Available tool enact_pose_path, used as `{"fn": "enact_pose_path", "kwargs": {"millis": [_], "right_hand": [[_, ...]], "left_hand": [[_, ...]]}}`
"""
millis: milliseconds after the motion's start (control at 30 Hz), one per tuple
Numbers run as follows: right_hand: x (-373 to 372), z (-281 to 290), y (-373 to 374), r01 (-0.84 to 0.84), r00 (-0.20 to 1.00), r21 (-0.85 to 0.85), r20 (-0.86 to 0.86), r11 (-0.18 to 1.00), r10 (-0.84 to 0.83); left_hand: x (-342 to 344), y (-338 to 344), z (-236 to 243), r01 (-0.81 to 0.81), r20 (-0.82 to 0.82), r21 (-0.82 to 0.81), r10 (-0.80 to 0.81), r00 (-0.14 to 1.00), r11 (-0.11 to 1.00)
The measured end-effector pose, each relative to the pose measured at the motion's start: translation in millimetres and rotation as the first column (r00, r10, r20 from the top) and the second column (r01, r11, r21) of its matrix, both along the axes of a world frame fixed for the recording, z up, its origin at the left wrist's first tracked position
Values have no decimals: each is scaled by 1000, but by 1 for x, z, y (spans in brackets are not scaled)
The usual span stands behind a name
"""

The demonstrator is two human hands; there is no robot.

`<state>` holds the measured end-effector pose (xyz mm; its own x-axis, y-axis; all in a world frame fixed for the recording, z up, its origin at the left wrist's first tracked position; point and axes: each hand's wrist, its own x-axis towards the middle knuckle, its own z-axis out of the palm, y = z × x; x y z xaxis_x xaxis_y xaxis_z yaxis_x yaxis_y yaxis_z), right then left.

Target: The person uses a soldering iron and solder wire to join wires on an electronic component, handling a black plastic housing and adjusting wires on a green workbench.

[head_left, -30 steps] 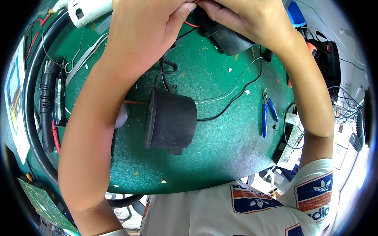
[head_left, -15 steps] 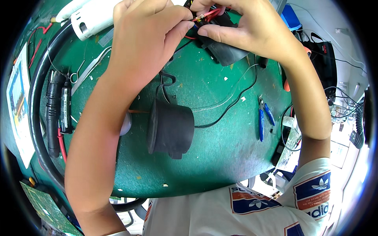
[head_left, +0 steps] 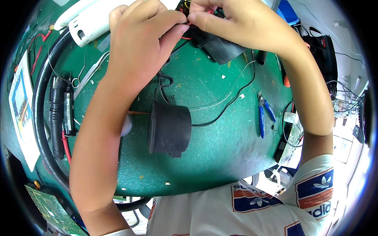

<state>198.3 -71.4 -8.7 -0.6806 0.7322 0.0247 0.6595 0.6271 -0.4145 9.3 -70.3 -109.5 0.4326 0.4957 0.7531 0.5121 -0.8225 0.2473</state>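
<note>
Both hands are raised over the far edge of a green work mat [head_left: 220,157]. My left hand [head_left: 143,43] pinches a thin red wire [head_left: 188,24] between thumb and forefinger. My right hand [head_left: 236,23] pinches the same wire bundle from the other side, just above a black boxy part [head_left: 222,47] that the wires run into. The wire ends are mostly hidden behind my fingers. A black cylindrical cap [head_left: 169,128] lies on the mat below my left forearm, with a black cable [head_left: 232,98] curving away from it.
Blue-handled cutters [head_left: 265,114] lie at the mat's right. A white tool [head_left: 92,21] rests at the upper left. A thick black hose [head_left: 39,118], a black plug and red leads run along the left edge. A green circuit board [head_left: 47,206] sits lower left. Black gear and cables crowd the right.
The view has dropped slightly, so hands and mat sit lower in the picture. My fingers have closed tighter together on the red wire above the black part.
</note>
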Motion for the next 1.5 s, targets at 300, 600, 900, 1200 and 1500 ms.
{"fn": "enact_pose_path", "kwargs": {"millis": [300, 600, 900, 1200, 1500], "right_hand": [[7, 2, 2, -13, 996, -54, -85, 998, 8], [38, 12, -32, 117, 986, 331, -149, 936, -71], [32, 9, -90, 203, 979, 296, -48, 933, -198], [61, 9, -86, 379, 897, 251, 138, 891, -420], [121, 87, -171, 536, 841, 169, -31, 827, -539]], "left_hand": [[0, 0, 1, 20, 37, -85, -16, 999, 996], [-31, -10, 69, 115, -115, -505, -198, 973, 855], [-70, -20, 126, 42, -36, -437, -64, 997, 898], [-89, -46, 152, -112, -157, -438, 46, 986, 892], [-88, -97, 169, -179, -341, -469, 10, 940, 865]]}}
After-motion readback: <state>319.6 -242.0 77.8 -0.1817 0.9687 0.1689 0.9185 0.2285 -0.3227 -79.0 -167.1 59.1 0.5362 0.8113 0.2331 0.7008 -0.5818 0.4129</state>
